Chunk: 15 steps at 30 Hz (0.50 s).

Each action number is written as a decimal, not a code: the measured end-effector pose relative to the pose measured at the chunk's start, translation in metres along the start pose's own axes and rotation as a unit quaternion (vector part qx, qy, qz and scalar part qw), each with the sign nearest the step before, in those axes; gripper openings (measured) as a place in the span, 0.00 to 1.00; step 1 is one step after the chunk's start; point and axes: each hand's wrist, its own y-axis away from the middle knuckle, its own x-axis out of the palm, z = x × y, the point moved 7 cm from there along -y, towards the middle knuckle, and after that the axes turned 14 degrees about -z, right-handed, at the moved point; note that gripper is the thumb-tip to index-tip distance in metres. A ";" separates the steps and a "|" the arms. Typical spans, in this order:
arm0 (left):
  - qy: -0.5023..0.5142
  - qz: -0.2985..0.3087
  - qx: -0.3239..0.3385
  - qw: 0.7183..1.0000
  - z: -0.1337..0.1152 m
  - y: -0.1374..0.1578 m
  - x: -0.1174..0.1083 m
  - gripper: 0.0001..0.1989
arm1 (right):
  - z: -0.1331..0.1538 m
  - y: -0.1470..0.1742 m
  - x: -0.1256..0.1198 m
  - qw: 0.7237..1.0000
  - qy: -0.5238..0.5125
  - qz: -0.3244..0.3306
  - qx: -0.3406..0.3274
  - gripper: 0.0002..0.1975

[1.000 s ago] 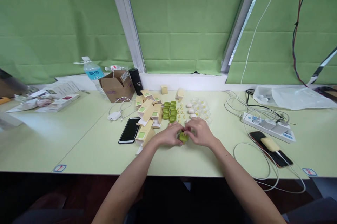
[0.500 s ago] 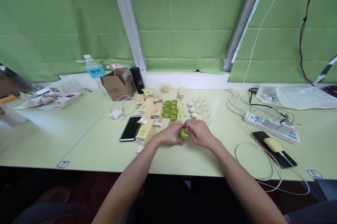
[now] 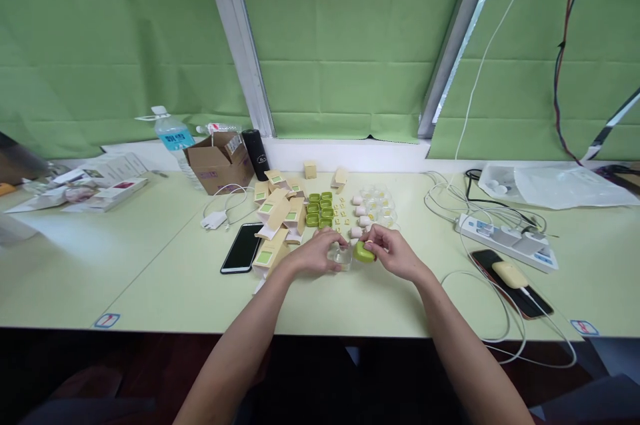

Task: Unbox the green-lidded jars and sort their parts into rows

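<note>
Between its fingers my left hand (image 3: 320,252) holds a small clear plastic container (image 3: 341,255), low over the table. My right hand (image 3: 393,250) pinches a small green case (image 3: 364,252), just to the right of the container and apart from it. Beyond my left hand stand several green open trays (image 3: 319,207) in two columns. Tiny yellow pieces (image 3: 341,210) lie in columns beside them. Farther right are white rounded pieces (image 3: 360,210) and a cluster of clear containers (image 3: 380,202) with yellow marks.
Cream cartons (image 3: 274,208) with green panels pile up left of the trays, by a black phone (image 3: 241,248). Behind are a cardboard box (image 3: 220,165), a black cylinder (image 3: 256,153) and a bottle (image 3: 175,138). To the right lie a power strip (image 3: 505,242), cables and another phone (image 3: 530,298).
The green case has come apart from the clear container: my right hand has drawn it to the right, while the container stays in my left hand. The view has shifted slightly.
</note>
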 end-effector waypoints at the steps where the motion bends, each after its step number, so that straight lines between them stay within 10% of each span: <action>1: 0.010 -0.018 0.001 1.000 0.001 -0.001 -0.006 0.23 | -0.002 0.003 0.002 1.000 -0.004 0.013 0.011 0.11; 8: 0.023 -0.221 -0.006 0.975 -0.003 -0.013 -0.050 0.21 | -0.006 0.019 0.026 0.989 -0.074 0.111 0.060 0.13; 15: -0.077 -0.220 0.009 0.972 -0.035 -0.057 -0.050 0.23 | -0.015 0.036 0.054 0.977 -0.113 0.161 0.078 0.13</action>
